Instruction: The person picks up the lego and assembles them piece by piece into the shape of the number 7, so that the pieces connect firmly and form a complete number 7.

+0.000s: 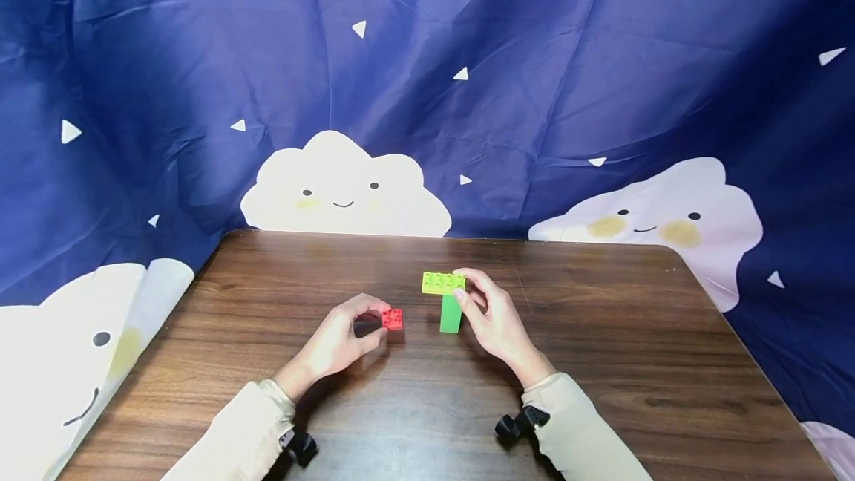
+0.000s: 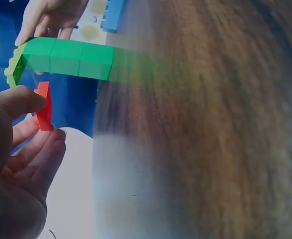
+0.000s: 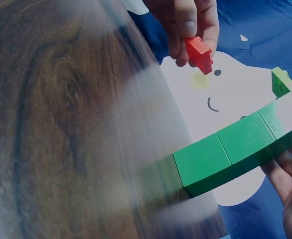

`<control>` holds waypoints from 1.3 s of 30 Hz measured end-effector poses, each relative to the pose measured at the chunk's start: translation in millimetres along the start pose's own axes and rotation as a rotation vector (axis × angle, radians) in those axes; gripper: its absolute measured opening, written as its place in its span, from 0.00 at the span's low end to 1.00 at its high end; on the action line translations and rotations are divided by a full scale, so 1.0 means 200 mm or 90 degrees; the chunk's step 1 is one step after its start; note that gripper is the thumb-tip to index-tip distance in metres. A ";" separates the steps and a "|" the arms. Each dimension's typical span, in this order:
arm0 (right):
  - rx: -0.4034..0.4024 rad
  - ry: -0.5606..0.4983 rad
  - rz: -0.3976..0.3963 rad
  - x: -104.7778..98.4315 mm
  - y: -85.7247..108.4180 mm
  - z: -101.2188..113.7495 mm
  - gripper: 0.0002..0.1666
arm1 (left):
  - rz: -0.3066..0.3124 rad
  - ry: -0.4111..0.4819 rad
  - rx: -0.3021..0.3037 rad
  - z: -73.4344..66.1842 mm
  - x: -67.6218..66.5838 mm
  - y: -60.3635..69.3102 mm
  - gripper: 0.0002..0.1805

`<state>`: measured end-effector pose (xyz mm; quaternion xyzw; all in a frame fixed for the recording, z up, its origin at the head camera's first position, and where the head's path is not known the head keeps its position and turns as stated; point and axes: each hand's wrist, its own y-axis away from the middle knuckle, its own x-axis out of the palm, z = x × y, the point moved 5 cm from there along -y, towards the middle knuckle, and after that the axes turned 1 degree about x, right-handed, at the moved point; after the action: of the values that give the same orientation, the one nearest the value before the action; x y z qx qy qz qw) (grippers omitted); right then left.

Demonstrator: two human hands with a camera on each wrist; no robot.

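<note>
A column of green blocks (image 1: 450, 314) stands upright on the table. Across its top lies a lime-green studded plate (image 1: 439, 283), which sticks out to the left beyond the column. My right hand (image 1: 490, 318) pinches the plate's right end at the top of the column, thumb in front and fingers behind. To the left, my left hand (image 1: 344, 336) holds a small red studded brick (image 1: 392, 319) between thumb and fingers, apart from the column. In the left wrist view the red brick (image 2: 45, 107) appears raised off the tabletop.
The brown wooden table (image 1: 401, 421) has its far edge near a dark blue curtain (image 1: 427, 95) with white clouds. A blue studded piece (image 2: 113, 15) shows beyond the column in the left wrist view. Each sleeve carries a black wrist device (image 1: 521, 425).
</note>
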<state>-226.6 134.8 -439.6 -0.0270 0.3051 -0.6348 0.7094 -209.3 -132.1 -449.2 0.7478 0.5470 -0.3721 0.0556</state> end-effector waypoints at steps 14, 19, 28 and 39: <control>0.000 0.004 -0.010 -0.01 0.01 0.00 0.20 | -0.009 0.126 -0.036 -0.02 -0.01 -0.05 0.17; 0.004 0.000 -0.007 -0.01 0.01 0.00 0.19 | -0.026 0.150 -0.031 -0.02 0.00 -0.07 0.18; 0.011 -0.006 -0.008 -0.01 0.01 -0.01 0.20 | -0.036 0.171 -0.046 -0.05 -0.02 -0.10 0.17; 0.014 -0.011 -0.008 0.00 0.01 -0.01 0.20 | -0.064 0.198 -0.033 -0.07 -0.03 -0.14 0.18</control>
<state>-225.1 136.2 -442.0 -0.0264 0.2920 -0.6420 0.7084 -227.2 -117.8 -426.4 0.7664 0.5950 -0.2402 -0.0293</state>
